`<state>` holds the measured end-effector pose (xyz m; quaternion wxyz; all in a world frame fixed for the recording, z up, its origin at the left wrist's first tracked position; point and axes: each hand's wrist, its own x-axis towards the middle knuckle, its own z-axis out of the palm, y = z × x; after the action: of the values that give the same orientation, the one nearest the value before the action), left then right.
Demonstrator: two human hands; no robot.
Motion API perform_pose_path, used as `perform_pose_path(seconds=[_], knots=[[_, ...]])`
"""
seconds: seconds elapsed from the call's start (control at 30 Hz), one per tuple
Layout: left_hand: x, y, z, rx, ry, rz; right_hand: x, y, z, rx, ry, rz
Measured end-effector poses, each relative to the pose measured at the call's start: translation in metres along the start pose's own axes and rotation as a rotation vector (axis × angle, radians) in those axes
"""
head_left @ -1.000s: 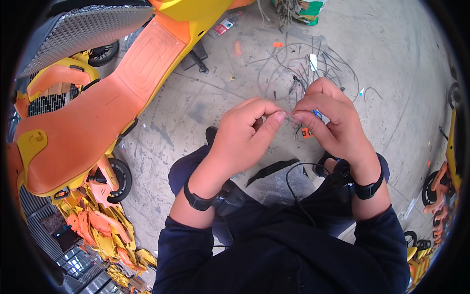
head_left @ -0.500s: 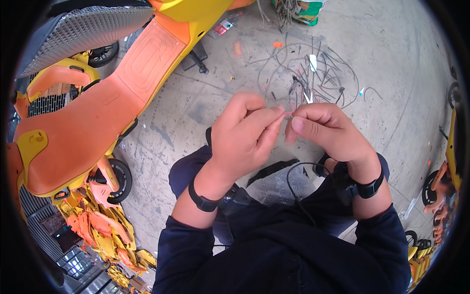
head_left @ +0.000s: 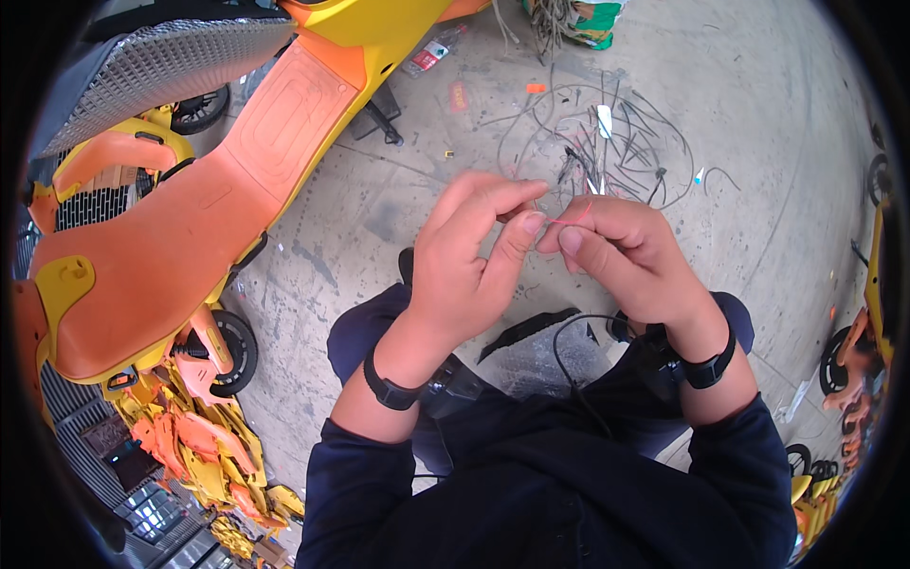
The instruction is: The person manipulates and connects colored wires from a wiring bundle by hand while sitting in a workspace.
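A thin red wire (head_left: 571, 222) runs between my two hands above the floor. My right hand (head_left: 633, 254) pinches it between thumb and forefinger, and a short piece of it sticks up over the forefinger. My left hand (head_left: 464, 256) has its thumb and forefinger spread, with a gap between the tips. The wire's left end comes up to the left thumb tip; whether it touches is too small to tell. Beyond the hands, a loose heap of dark cables (head_left: 630, 142) lies on the concrete floor. Scissors-like metal blades (head_left: 595, 182) show at its near side, partly hidden by my right hand.
An orange and yellow scooter body (head_left: 171, 232) stands at the left, above a pile of yellow and orange panels (head_left: 204, 436). A plastic bottle (head_left: 436, 50) and a green bag (head_left: 599, 24) lie at the far side. Bubble wrap (head_left: 550, 360) sits between my knees.
My left forefinger has lifted off the thumb, where the two were pinched together on the wire. My right hand has turned slightly and moved a little left, showing more of the red wire.
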<state>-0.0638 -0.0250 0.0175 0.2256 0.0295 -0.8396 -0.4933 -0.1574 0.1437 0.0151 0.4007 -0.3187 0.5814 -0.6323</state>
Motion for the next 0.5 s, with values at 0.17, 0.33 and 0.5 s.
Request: perform_pose_path(seconds=[0.17, 0.33, 0.5], knots=[[-0.001, -0.001, -0.003, 0.093, -0.059, 0.159, 0.004, 0.005, 0.005, -0.327, 0.054, -0.315], [-0.002, 0.0, -0.003, 0.194, -0.122, 0.231, 0.003, 0.009, 0.005, -0.332, 0.091, -0.343], [-0.006, -0.003, 0.006, 0.314, -0.037, 0.283, 0.001, 0.008, 0.01, -0.222, 0.128, -0.211]])
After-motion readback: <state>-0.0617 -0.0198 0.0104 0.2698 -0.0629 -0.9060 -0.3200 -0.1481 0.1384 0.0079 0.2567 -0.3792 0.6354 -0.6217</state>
